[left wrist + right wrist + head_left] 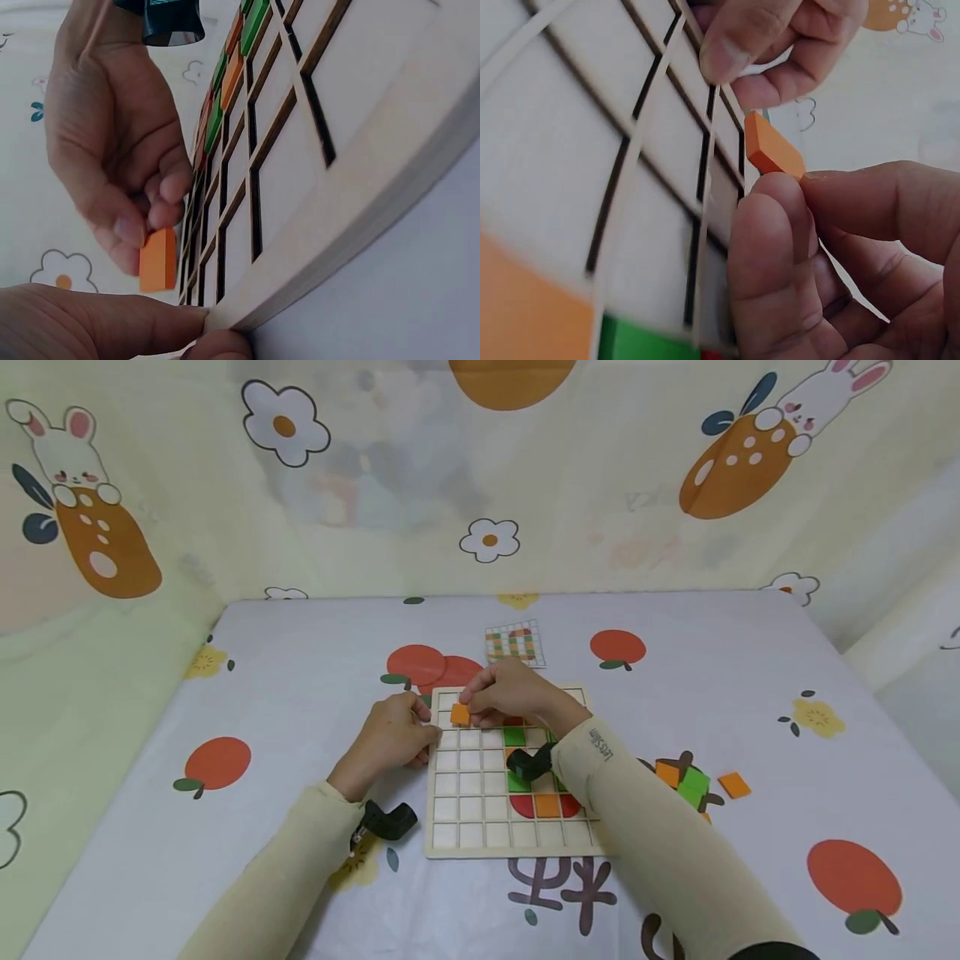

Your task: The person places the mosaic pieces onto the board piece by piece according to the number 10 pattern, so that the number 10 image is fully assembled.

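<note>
A pale wooden grid board (517,852) lies flat on the table. Thumb and fingers of my left hand (392,732) pinch its left rim near the upper corner. Over the board's upper left squares, my right hand (513,695) pinches a small orange square tile (460,715) between thumb and fingertips. That tile is tilted close over the grid in the right wrist view. Green (514,737), orange (547,806) and red rounded tiles (522,807) sit in squares on the right half, partly hidden by my right hand and wrist camera.
Loose orange and green tiles (693,786) are heaped right of the board beside my right forearm, with one orange tile (735,785) lying apart. Behind the board lies a card (514,643) printed with a coloured grid. A patterned cloth (300,652) covers the table.
</note>
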`<state>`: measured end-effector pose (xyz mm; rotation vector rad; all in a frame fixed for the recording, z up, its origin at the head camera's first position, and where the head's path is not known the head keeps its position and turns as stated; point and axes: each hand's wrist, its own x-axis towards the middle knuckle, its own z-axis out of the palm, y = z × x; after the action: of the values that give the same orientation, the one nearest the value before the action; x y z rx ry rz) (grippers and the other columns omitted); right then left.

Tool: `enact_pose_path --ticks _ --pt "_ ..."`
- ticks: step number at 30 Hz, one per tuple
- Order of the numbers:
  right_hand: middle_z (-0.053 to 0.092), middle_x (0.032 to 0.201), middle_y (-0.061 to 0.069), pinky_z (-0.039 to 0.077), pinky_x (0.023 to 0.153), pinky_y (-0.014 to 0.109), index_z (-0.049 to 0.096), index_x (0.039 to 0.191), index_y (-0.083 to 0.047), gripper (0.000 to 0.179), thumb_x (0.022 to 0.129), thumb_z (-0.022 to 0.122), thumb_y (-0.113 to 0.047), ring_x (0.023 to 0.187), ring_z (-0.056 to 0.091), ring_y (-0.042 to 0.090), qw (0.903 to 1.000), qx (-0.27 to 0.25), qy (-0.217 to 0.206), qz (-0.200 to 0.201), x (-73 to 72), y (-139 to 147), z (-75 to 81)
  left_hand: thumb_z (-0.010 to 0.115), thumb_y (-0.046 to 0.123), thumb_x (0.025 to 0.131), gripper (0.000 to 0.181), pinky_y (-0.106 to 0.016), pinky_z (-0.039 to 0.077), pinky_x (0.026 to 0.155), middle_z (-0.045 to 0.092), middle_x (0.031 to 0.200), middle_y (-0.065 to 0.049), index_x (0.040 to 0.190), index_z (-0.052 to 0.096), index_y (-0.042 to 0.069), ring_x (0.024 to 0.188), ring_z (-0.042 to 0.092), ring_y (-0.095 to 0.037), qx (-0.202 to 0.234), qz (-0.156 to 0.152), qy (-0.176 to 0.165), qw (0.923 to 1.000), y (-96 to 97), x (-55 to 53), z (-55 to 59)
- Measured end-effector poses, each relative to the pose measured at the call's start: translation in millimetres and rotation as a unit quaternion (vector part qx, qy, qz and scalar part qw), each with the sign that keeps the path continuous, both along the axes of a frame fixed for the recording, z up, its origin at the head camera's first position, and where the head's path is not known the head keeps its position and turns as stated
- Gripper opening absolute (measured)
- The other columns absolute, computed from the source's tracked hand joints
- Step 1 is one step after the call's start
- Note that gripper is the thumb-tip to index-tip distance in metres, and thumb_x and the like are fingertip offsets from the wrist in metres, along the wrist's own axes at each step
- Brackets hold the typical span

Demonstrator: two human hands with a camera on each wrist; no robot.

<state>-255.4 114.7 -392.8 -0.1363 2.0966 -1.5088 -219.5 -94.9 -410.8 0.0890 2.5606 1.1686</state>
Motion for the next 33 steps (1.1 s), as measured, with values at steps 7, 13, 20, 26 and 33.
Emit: enact_pose_path --ticks 7,13,20,26,33 --pt "0.073 0.082 0.012 0.064 0.070 0.030 0.075 0.102 0.004 0.011 0.097 0.068 -0.002 0.066 0.068 0.017 0.9999 0.009 -0.007 -0.003 -5.8 -13.4 -0.2 0.073 0.011 0.094 0.020 -0.024 0.056 0.050 0.066 0.067 -0.010 0.106 0.060 0.001 0.050 0.064 -0.015 -0.008 -0.003 0.003 1.0000 -0.7 -0.6 -1.2" --pt "0.072 0.080 0.012 0.063 0.068 0.029 0.075 0.102 0.003 0.012 0.098 0.065 -0.002 0.065 0.067 0.017 0.9996 0.027 -0.011 0.003 -8.5 -17.3 0.9 0.075 0.012 0.094 0.022 -0.025 0.057 0.052 0.067 0.068 -0.010 0.106 0.060 0.001 0.051 0.065 -0.015 -0.003 -0.002 -0.005 1.0000 -2.3 -1.7 -1.8" --pt "0.071 0.080 0.012 0.063 0.067 0.028 0.074 0.101 0.004 0.012 0.099 0.063 0.000 0.065 0.066 0.018 0.9990 0.039 -0.020 0.004 -10.6 -21.2 0.2 0.076 0.011 0.094 0.023 -0.026 0.059 0.053 0.068 0.070 -0.010 0.107 0.060 0.000 0.051 0.066 -0.015 0.014 -0.004 -0.014 0.9998 -3.5 -2.4 -1.0" --pt "0.071 0.083 0.011 0.062 0.067 0.027 0.075 0.101 0.002 0.011 0.099 0.065 -0.003 0.066 0.065 0.018 0.9979 0.062 -0.018 0.000 -9.5 -24.6 1.2 0.076 0.010 0.093 0.023 -0.027 0.060 0.053 0.069 0.070 -0.010 0.107 0.060 0.000 0.052 0.067 -0.015 0.026 -0.006 -0.017 0.9995 -5.3 -3.4 -2.4" --pt "0.072 0.084 0.012 0.062 0.067 0.027 0.075 0.100 0.001 0.010 0.099 0.067 -0.003 0.066 0.065 0.019 0.9975 0.069 -0.012 -0.010 -7.1 -26.6 1.6 0.076 0.010 0.093 0.024 -0.027 0.060 0.054 0.069 0.071 -0.010 0.108 0.060 0.000 0.052 0.067 -0.015 0.039 -0.003 -0.023 0.9990 -7.3 -4.5 -4.7"
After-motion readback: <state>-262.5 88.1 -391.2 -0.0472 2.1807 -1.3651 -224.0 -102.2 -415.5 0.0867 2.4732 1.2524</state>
